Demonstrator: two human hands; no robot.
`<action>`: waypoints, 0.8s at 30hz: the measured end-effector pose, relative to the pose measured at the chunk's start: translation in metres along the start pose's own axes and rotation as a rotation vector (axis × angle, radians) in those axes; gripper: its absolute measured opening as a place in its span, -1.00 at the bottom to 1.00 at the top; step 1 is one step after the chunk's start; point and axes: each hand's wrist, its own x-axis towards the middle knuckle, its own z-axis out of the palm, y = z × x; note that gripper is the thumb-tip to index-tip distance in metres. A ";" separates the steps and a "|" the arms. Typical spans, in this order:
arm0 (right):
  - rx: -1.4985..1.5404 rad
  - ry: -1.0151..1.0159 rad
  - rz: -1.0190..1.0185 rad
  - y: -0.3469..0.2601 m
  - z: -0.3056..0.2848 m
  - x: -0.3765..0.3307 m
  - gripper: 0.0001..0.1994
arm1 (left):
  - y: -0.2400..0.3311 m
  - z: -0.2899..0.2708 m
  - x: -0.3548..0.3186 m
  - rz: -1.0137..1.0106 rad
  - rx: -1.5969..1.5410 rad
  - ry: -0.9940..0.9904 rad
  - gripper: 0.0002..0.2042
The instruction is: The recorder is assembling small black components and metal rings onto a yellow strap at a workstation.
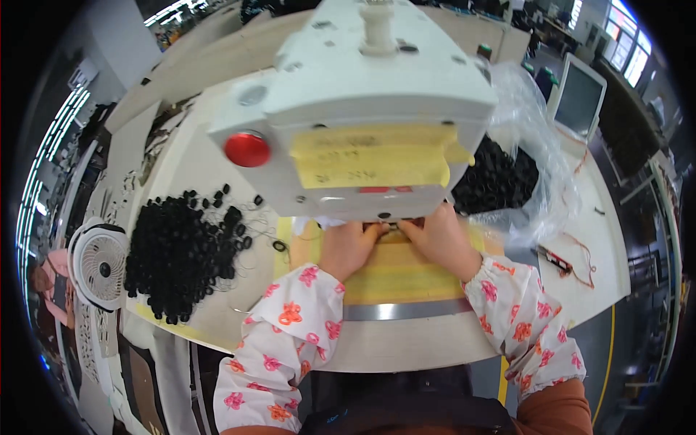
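Observation:
Beneath the front of a white industrial sewing machine, my left hand and my right hand meet with fingertips close together. Both are closed in a pinch around something small and dark at the machine's lower edge, too hidden to name. The hands rest over a yellow taped work plate with a metal strip along its near side. Left of my left hand lies a heap of small black loop-like pieces, with loose threads and one stray black piece nearer the plate.
A clear plastic bag of black pieces stands right of the machine. Small thread snips with a cord lie on the table's right. A white fan is at the left edge, a screen at the back right. Another person sits far left.

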 end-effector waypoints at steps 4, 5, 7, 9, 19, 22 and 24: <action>0.001 -0.016 0.016 -0.011 -0.003 -0.009 -0.90 | 0.010 -0.007 -0.004 -0.022 -0.027 -0.026 -0.75; -0.018 -0.028 0.045 -0.012 -0.003 -0.010 -0.89 | 0.010 -0.008 -0.004 -0.072 -0.060 -0.075 -0.76; -0.033 -0.039 0.056 -0.010 -0.003 -0.009 -0.88 | 0.009 -0.011 -0.004 -0.119 -0.083 -0.108 -0.76; 0.008 -0.035 0.017 -0.004 -0.001 -0.009 -0.87 | 0.009 -0.013 -0.005 -0.054 0.060 -0.064 -0.79; 0.204 -0.255 0.311 -0.021 -0.008 -0.017 -0.80 | 0.029 -0.013 -0.042 0.329 0.038 -0.116 -0.86; 0.303 -0.307 0.391 -0.019 -0.009 -0.014 -0.82 | 0.028 -0.019 -0.041 0.367 0.020 -0.124 -0.84; 0.340 -0.303 0.325 -0.012 -0.004 -0.014 -0.85 | 0.024 -0.022 -0.034 0.280 -0.002 -0.086 -0.84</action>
